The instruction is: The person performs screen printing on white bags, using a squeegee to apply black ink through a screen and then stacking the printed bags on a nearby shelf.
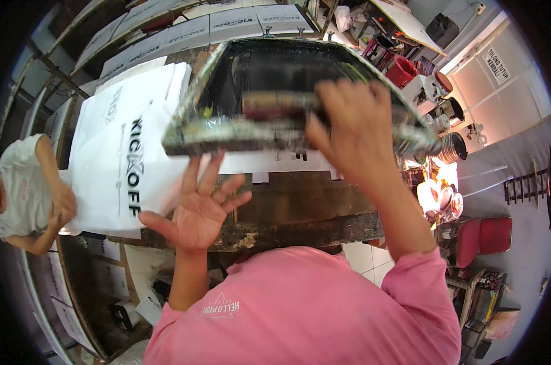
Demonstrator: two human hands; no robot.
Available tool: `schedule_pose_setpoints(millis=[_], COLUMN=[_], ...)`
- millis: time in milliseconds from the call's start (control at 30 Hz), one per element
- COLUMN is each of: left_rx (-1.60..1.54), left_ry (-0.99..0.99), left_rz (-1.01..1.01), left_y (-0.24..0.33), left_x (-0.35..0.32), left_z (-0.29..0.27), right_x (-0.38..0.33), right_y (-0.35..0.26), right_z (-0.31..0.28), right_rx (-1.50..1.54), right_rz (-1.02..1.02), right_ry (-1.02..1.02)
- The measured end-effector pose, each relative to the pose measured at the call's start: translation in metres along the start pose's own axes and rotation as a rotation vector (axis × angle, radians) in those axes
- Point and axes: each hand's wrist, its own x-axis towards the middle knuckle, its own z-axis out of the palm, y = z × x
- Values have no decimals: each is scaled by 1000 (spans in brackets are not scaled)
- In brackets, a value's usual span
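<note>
"How are the arms lying?"

"The right forearm is slanting far and left over the bench (312, 204). The right hand (357, 131) is showing its back, its grip clamping on the squeegee (269, 102). The left hand (199, 216) is lying nearer and left, palm facing up, fingers spreading apart, thumb pointing left; that grip is holding nothing."

"Where is the squeegee sitting?"

"It is lying crosswise above the near part of the frame (227, 135), its left end jutting out past the hand."

"What are you having trouble seeing?"

"Blur is softening the right hand and squeegee, and the fingers are covering its right end. I'm failing to tell whether it is touching the mesh, or whether the left fingertips are touching the frame's near rail. The frame's left corner is hiding part of the white sheets (99, 146). At left, the view's dark rim is cutting off a co-worker (29, 182)."
</note>
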Motion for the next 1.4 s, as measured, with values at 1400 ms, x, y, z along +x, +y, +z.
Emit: schedule_pose_setpoints(millis=[1400], left_rx=[1848], left_ry=[770], left_rz=[349], left_y=[180], left_x=[2], left_z=[-25], right_x=[137], right_y=[54], right_z=[-33], right_rx=[38], right_rz=[17], right_ry=[134])
